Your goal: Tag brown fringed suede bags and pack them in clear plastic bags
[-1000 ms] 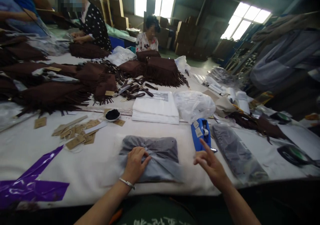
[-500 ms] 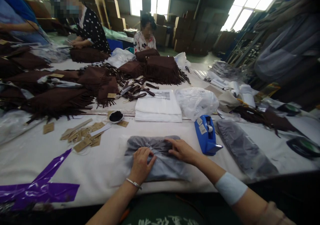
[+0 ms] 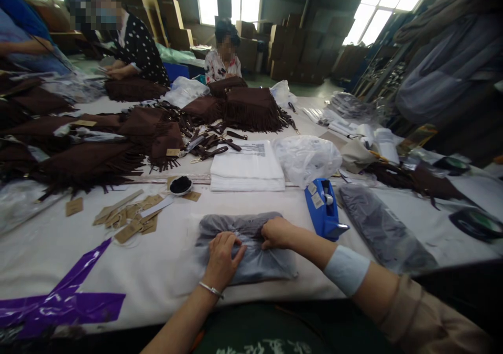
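A grey folded garment in a clear plastic bag (image 3: 251,260) lies on the white table (image 3: 157,270) right in front of me. My left hand (image 3: 222,260) presses flat on the bag's folded middle. My right hand (image 3: 277,232) rests on the bag just right of it, fingers curled against the plastic fold. A blue tape dispenser (image 3: 324,209) stands a short way beyond my right hand. A second bagged grey garment (image 3: 383,231) lies to the right of the dispenser.
A stack of white bags (image 3: 247,172), a crumpled clear bag (image 3: 308,157), a small dish of dark bits (image 3: 181,185) and several brown paper tags (image 3: 129,218) lie behind. Brown fringed bags (image 3: 90,155) cover the left. Purple plastic (image 3: 63,301) lies front left. People sit at the far side.
My right hand came back from the tape dispenser to the bag and now curls down on the fold beside my left hand. My left hand has stayed pressed on the bag.
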Motion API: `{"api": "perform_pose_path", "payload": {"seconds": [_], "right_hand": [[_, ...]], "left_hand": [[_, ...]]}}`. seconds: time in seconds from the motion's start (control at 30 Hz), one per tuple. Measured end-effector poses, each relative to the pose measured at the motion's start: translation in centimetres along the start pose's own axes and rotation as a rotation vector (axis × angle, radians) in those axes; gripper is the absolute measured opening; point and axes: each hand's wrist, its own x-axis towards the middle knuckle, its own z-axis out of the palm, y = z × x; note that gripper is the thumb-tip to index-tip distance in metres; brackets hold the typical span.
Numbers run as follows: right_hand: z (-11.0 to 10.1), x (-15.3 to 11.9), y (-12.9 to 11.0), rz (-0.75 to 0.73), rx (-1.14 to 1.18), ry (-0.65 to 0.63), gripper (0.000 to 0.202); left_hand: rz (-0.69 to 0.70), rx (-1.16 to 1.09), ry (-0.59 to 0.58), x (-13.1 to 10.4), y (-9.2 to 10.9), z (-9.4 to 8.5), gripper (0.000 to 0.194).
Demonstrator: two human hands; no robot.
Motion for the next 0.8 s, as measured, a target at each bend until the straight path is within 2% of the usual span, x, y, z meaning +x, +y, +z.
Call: {"api": "perform_pose_path", "payload": {"seconds": [0.17,0.23,0.3,0.37,0.4,0.5,0.57,0.67,0.73,0.8], "right_hand": [[-1.2,0.2,2.7,0.195,0.072,0.106,0.027],[-1.7,-1.0,3.8,0.239,0.16,0.185,0.025],[-1.7,-2.8,3.8,0.222,0.263,0.235,0.033],[-0.7,-4.6,2.3,0.122,0.495,0.298,0.041],[0.2,-5.5,1.1,0.04,0.718,0.343,0.042],[3.0,-7.2,-2.9,-0.212,1.65,0.449,0.042],[4.4,-7.7,-5.2,-0.274,2.09,0.429,0.043],[5.0,-7.9,-6.9,-0.262,2.314,0.393,0.044],[5.1,-7.9,-7.1,-0.253,2.323,0.382,0.045],[5.3,-7.8,-7.1,-0.239,2.275,0.379,0.047]], "left_hand": [[0.001,0.0,0.008,0.1,0.1,0.0,0.012],[-0.001,-0.004,0.016,0.0,0.2,0.0,0.011],[0.0,-0.013,0.028,-0.2,0.1,0.0,0.011],[0.005,-0.03,0.041,-0.2,-0.2,0.0,0.01],[0.005,-0.044,0.048,-0.2,-0.3,0.0,0.009],[0.008,-0.117,0.077,-0.2,-0.2,-0.8,0.007],[0.019,-0.176,0.094,-0.2,0.6,-1.8,0.012],[0.052,-0.258,0.102,-0.5,2.9,-3.8,0.017],[0.077,-0.297,0.099,-0.7,4.4,-5.0,0.018],[0.081,-0.287,0.086,-1.0,4.9,-5.7,0.017]]}}
